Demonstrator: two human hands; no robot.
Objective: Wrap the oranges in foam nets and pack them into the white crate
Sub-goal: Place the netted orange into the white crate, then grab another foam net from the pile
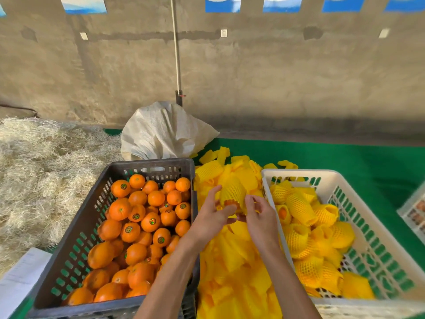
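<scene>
Nearest me, my left hand (210,215) and right hand (259,217) meet over the loose pile of yellow foam nets (234,268) lying between the two crates. Between them sits one orange in its net (233,195), the bare fruit showing at the near end of the sleeve. My left fingers are spread and only touch its side. My right fingers curl at the sleeve's edge and appear to pinch it, though motion blur there keeps me from being certain. I judge this orange nearly wrapped and not yet packed.

To the left, the dark crate (76,229) holds a large heap of unwrapped oranges (142,226), many bearing small round stickers. That stock is the work outstanding, and it is considerable.

To the right, the white crate (377,229) holds roughly a dozen netted oranges (303,226) in one loose layer, with bare floor showing at its near right. I rate it partly filled.

Farther off, more nets spill toward a white woven sack (165,132), with pale straw (43,166) at far left.
</scene>
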